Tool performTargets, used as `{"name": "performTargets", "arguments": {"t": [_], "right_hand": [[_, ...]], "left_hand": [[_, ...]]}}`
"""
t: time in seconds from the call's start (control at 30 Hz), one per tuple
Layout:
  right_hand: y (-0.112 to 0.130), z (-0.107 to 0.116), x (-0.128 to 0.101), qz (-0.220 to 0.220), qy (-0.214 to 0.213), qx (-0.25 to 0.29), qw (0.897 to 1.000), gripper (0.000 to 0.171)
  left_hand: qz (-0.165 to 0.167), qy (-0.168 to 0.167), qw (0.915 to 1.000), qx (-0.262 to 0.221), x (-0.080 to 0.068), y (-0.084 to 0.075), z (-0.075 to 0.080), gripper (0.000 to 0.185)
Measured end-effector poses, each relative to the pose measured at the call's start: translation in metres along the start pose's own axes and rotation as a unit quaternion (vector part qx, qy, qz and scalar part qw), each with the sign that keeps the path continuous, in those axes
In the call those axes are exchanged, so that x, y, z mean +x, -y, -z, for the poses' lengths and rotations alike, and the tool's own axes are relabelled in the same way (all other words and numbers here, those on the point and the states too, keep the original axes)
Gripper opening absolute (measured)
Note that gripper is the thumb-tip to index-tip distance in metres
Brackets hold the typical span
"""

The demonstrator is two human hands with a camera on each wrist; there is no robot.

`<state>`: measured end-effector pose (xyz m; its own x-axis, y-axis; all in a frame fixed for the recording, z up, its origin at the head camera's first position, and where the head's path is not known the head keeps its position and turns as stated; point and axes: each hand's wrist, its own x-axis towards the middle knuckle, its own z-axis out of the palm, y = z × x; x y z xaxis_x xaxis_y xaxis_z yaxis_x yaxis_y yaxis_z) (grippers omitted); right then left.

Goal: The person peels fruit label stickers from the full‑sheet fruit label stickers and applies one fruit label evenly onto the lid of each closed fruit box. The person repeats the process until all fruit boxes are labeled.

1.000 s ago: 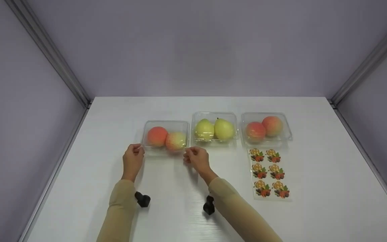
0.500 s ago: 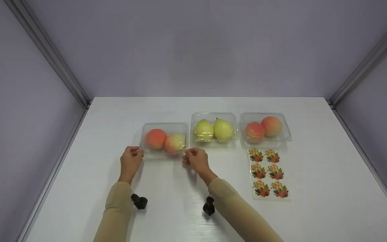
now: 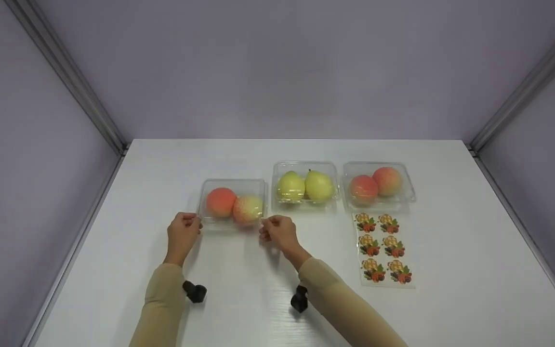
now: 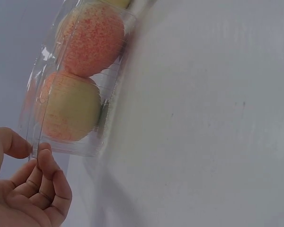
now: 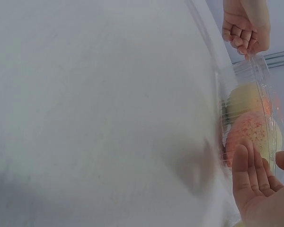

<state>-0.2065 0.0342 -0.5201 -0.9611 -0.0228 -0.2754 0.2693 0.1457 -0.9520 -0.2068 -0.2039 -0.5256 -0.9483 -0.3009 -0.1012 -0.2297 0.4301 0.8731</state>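
Left hand (image 3: 182,233), fingers curled, pinches the near left corner of a clear box (image 3: 232,183) between thumb and forefinger; the left wrist view shows the thumb (image 4: 12,143) and fingertip on the box edge. Right hand (image 3: 277,232) grasps the near right corner of the same box; in the right wrist view its fingers (image 5: 248,170) lie against the box side with the thumb at the far edge. The box rests on the white table (image 3: 277,299), left of centre, and contains two peaches (image 3: 221,202), one redder, one paler (image 3: 247,209), side by side and touching. Its lid is closed over the fruit.

Just right of it stands a second clear box (image 3: 305,166) with two pears (image 3: 305,186). Further right, a third box (image 3: 377,167) holds two more peaches (image 3: 375,184). Directly in front of the third box lies a sticker sheet (image 3: 382,249), six fruit stickers in two columns. Both forearms wear tan sleeves (image 3: 162,303), each carrying a black wrist camera (image 3: 194,292). Lilac walls enclose the table.
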Motion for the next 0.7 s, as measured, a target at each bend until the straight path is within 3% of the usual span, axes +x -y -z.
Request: {"name": "performTargets", "arguments": {"t": [0.7], "right_hand": [[-0.005, 0.007, -0.011, -0.016, 0.043, -0.027, 0.999, 0.021]], "left_hand": [[-0.013, -0.01, 0.9997, 0.021, -0.002, 0.009, 0.009, 0.019]]}}
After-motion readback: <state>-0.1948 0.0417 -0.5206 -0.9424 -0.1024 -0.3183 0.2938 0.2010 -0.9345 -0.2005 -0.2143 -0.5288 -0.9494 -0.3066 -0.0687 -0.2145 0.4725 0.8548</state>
